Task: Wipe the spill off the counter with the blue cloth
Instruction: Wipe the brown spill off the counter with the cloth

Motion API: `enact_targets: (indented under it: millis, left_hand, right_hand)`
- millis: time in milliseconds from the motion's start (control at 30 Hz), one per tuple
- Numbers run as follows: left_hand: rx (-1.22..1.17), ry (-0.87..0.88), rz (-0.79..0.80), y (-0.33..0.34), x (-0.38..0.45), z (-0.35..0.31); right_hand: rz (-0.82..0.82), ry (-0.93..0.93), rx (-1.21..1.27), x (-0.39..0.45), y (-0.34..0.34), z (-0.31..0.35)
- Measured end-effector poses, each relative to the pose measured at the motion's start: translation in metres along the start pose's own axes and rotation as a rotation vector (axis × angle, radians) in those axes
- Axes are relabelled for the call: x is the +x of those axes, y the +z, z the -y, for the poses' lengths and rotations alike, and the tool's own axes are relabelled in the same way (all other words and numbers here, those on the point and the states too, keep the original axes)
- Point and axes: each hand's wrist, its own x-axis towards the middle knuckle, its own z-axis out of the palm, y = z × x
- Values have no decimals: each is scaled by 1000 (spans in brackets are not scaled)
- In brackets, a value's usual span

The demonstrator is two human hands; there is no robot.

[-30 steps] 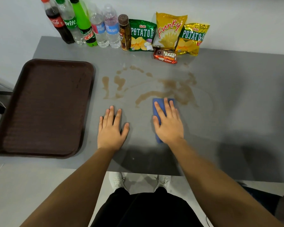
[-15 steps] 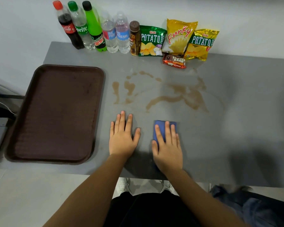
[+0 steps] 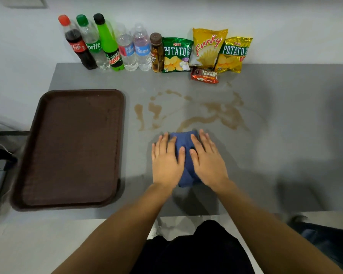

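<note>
A folded blue cloth lies on the grey counter, just below a brown spill that spreads in streaks and blotches across the middle. My left hand rests flat on the cloth's left side. My right hand presses flat on its right side. Both palms cover most of the cloth; only its top edge, a strip between the thumbs and its near end show. The cloth's far edge touches the nearest curved streak of the spill.
A dark brown tray sits at the left. Along the back wall stand several drink bottles, three chip bags and a chocolate bar. The counter's front edge is close below my wrists.
My left hand has moved right from the bare counter onto the cloth. The cloth now lies under both hands, nearer the spill than half a second ago.
</note>
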Motion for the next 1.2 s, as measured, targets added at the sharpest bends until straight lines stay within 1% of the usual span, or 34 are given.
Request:
enact_targets:
  millis: [100, 167, 200, 433, 567, 733, 800, 933, 1100, 1200]
  left_hand:
    - [88, 106, 107, 25, 8, -29]
    - [197, 87, 168, 43, 8, -38]
    - [242, 64, 174, 50, 8, -38]
    - [324, -7, 94, 58, -15, -21]
    - [313, -45, 79, 43, -50, 6]
    - [339, -58, 60, 7, -79, 65]
    - [357, -38, 77, -3, -72, 82]
    - [368, -28, 59, -9, -36, 89]
    - [369, -79, 72, 5, 21, 55]
    - [362, -26, 106, 20, 23, 29]
  right_hand:
    - [-22, 99, -10, 1, -13, -23]
    - [-4, 107, -41, 5, -17, -34]
    - [15, 92, -54, 8, -18, -38]
    - [79, -25, -89, 23, -2, -51]
    - [47, -25, -122, 16, 9, -55]
    - [-68, -12, -147, 14, 14, -52]
    - [-92, -9, -154, 12, 16, -51]
    - [-63, -11, -167, 12, 15, -50]
    - [-52, 20, -142, 12, 13, -48]
    - [-56, 19, -142, 12, 12, -48]
